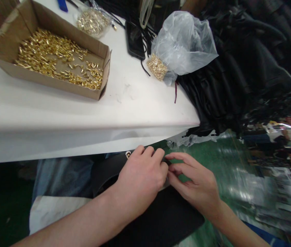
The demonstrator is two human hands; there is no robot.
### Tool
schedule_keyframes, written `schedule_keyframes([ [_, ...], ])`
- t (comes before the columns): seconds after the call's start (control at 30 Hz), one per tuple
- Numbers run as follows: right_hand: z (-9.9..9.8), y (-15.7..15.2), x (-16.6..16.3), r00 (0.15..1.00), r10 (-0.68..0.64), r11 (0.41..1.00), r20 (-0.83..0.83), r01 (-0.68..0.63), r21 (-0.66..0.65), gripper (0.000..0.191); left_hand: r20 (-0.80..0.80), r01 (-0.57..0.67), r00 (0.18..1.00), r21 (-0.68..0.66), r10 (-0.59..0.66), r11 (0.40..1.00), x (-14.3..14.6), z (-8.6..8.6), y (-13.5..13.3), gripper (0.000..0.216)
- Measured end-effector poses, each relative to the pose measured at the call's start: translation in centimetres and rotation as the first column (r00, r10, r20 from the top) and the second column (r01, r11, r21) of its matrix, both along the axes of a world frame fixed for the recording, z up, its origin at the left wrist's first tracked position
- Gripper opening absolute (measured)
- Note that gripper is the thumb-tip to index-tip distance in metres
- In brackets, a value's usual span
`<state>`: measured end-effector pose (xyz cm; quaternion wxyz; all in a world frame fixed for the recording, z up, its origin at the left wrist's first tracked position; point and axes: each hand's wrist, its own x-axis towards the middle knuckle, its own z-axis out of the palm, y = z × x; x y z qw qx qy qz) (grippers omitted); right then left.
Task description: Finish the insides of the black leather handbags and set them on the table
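Black leather piece (166, 212) lies across the lap (63, 178) below the counter's (83, 113) front edge, gold stud (128, 154) at its top.

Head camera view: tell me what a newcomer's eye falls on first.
The cardboard box at the upper left of the table, strewn with shiny gold metal bits, grabs attention first. Next comes the heap of black material piled at the right. Below the table edge, the left hand and right hand meet on a black piece.
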<state>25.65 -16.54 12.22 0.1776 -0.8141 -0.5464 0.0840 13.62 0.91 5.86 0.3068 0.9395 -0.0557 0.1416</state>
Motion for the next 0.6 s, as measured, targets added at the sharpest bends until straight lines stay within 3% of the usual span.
schedule_keyframes([
  [0.2,-0.6,0.9,2.3,0.999,0.022,1.0,0.024,-0.023,0.016,0.019,0.038,-0.063,0.998,0.147,0.058,0.987,2.1,-0.2,-1.5,0.017],
  [0.3,-0.1,1.2,3.0,0.999,-0.001,1.0,0.035,0.002,-0.015,0.022,0.036,-0.043,0.999,0.146,0.038,0.988,3.1,-0.3,-2.1,0.018],
  [0.4,0.4,1.3,3.1,0.998,-0.051,0.997,0.039,0.053,-0.052,0.02,-0.026,-0.028,0.999,0.101,0.03,0.995,4.1,0.1,-2.0,0.022],
  [0.6,-0.5,0.3,3.6,0.994,-0.026,0.998,0.11,0.033,-0.059,0.018,-0.392,0.003,0.918,-0.138,-0.057,0.99,4.8,1.8,1.2,0.017],
])
